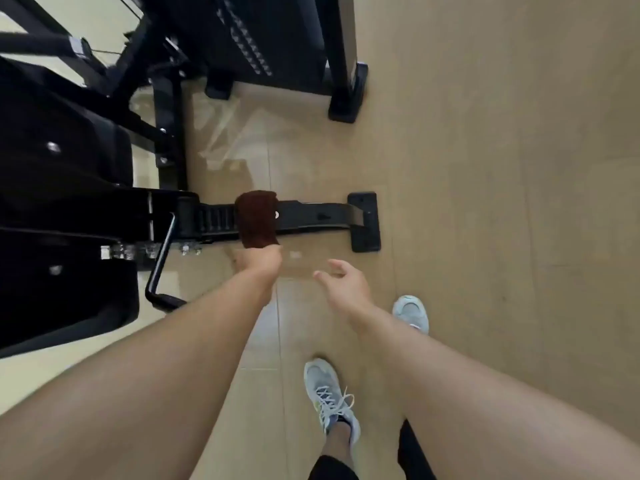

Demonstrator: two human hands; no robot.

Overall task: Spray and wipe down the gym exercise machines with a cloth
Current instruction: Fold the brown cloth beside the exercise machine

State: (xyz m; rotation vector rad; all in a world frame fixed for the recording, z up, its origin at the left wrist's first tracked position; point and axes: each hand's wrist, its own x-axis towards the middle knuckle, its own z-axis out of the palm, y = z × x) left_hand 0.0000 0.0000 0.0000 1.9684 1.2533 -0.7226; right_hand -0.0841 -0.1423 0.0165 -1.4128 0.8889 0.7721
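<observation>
A dark brown cloth (pixel 257 218) lies over the black floor rail (pixel 311 216) of a gym machine, near the middle of the head view. My left hand (pixel 258 263) grips the cloth's near end, its fingers hidden under the fabric. A little to the right, my right hand (pixel 344 282) hovers over the floor with fingers loosely spread, holding nothing. No spray bottle is in view.
The machine's black seat and frame (pixel 62 209) fill the left side, with a bent lever handle (pixel 161 258) below the rail. A second black frame with a weight stack (pixel 263 39) stands behind. The rail ends in a foot plate (pixel 365 221). My shoes (pixel 329 393) stand on tan floor.
</observation>
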